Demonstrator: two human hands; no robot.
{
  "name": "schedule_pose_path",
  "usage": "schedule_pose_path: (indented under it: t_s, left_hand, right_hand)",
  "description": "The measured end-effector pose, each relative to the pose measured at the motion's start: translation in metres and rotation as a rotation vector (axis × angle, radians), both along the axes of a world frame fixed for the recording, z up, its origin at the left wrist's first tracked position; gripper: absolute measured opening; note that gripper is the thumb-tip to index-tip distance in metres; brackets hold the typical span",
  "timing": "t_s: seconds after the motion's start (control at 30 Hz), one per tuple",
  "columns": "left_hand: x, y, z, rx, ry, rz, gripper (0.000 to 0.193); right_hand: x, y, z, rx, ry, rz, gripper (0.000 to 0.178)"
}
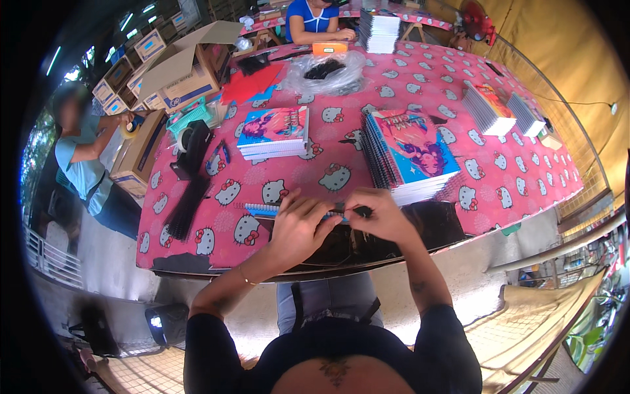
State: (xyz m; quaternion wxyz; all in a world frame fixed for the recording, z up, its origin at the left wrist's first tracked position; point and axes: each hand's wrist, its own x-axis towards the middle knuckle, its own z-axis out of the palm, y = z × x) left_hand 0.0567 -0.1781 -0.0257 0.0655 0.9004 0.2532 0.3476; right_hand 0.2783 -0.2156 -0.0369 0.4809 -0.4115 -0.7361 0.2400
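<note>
A notebook point(260, 209) lies near the table's front edge, its spine edge facing up with a row of coil loops along it. My left hand point(300, 226) is closed over its middle, fingers on the far side and thumb toward me. At the notebook's right end, my right hand point(376, 213) pinches the end of the binding coil point(339, 206); its fingertips partly hide the coil. Just beyond my right hand stands a stack of spiral notebooks point(415, 148) with pink and blue covers. A smaller notebook stack point(273, 128) sits farther left.
Left of me are a bundle of black coils point(188, 209), a black tape dispenser point(191, 151) and pliers point(218, 156). A plastic bag point(328, 73) with black items lies farther back. More notebooks point(489, 111) stand right. One person works at the far side, another by cartons point(139, 154).
</note>
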Motion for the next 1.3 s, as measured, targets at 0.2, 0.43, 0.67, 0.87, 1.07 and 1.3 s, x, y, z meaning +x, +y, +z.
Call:
schedule_pose_path:
  t_s: [0.2,0.43,0.67,0.87,1.07,1.3]
  left_hand:
    - [-0.014,0.005,0.042,0.015,0.126,-0.047,0.034]
    - [0.062,0.062,0.103,0.427,-0.531,-0.362,0.03]
    - [0.146,0.123,-0.003,-0.077,-0.127,-0.653,0.039]
    - [0.136,0.113,0.008,-0.18,-0.045,-0.623,0.041]
    - [0.203,0.09,-0.009,-1.023,-0.547,0.143,0.083]
    - [0.241,0.112,-0.037,-1.5,-0.674,0.333,0.079]
  right_hand:
    - [-0.022,-0.02,-0.001,0.054,0.087,-0.313,0.016]
    - [0.155,-0.053,0.002,0.046,0.019,-0.867,0.075]
    - [0.159,-0.043,-0.02,-0.133,0.225,-0.73,0.072]
    - [0.177,-0.045,-0.013,-0.189,0.285,-0.528,0.084]
    - [0.222,0.024,0.004,-0.419,0.649,-0.338,0.092]
    - [0.215,0.068,0.008,-0.616,0.252,-0.304,0.069]
